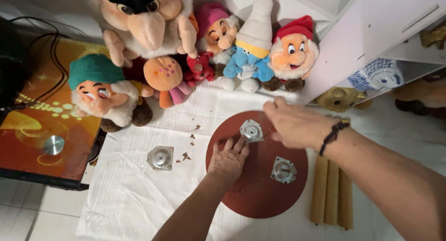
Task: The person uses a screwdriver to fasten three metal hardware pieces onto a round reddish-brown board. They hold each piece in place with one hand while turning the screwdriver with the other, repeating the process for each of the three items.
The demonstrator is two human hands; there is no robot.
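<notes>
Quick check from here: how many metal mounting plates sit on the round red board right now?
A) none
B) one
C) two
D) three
C: two metal plates sit on the round red board; a third plate lies off it on the white cloth.

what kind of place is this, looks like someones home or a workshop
Most likely a home, perhaps a child's room, with work done on the floor: a row of plush dolls leans by a white shelf unit, and a round reddish-brown wooden disc lies on a white cloth over pale floor tiles.
</notes>
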